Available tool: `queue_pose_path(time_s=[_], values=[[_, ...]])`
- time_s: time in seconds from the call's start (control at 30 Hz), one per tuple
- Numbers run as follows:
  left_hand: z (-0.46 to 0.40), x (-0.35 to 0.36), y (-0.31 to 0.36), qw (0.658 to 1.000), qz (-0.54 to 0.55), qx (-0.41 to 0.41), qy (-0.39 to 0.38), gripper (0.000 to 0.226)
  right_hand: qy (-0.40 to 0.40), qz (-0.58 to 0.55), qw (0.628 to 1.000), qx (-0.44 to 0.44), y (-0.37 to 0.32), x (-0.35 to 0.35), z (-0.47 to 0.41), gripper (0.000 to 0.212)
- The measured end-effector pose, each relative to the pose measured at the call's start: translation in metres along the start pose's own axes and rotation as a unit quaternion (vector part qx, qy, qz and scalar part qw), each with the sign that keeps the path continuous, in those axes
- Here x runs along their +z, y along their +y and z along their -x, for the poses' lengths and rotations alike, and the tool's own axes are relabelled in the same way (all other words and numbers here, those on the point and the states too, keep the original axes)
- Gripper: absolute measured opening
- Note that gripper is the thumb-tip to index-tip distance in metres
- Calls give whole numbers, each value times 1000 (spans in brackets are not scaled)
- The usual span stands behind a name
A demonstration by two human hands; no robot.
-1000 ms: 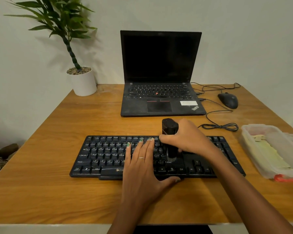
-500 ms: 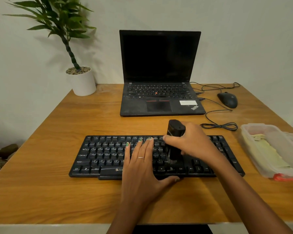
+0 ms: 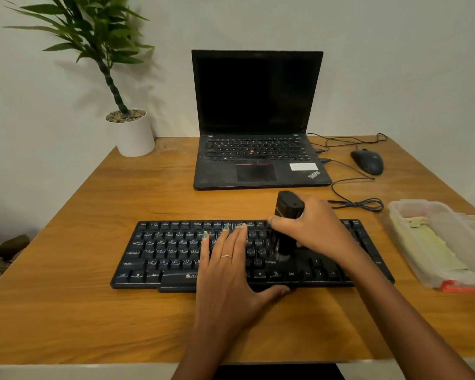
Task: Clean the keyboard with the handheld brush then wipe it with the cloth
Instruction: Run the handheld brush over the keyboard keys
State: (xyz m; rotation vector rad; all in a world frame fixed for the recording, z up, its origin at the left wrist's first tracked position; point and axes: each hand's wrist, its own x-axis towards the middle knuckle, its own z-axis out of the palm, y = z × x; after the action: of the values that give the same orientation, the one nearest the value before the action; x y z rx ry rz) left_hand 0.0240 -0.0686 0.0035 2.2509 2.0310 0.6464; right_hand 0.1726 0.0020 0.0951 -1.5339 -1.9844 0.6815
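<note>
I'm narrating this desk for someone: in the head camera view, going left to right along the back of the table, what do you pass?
Potted plant → laptop → mouse.

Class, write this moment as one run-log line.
stage: brushing | right hand grips handheld brush, bristles on keyboard | left hand flat on keys | cloth: not in use
</note>
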Motion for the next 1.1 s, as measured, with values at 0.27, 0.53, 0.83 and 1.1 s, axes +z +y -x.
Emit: queue_pose_path(time_s=[0.27,0.53,0.83,1.1], values=[[1,1,0,1000,-5,0,7,111,-34,13,998,-53,-1,-1,0,27],[1,0,0,1000,-3,-1,6,111,7,5,999,-49,3,5,-1,26],[1,2,-1,1000,-4,3,10,112,20,6,999,-38,-5,7,18,21],[1,0,0,1000,4,4,11,111,15,-23,999,-19,-8,8,21,21]])
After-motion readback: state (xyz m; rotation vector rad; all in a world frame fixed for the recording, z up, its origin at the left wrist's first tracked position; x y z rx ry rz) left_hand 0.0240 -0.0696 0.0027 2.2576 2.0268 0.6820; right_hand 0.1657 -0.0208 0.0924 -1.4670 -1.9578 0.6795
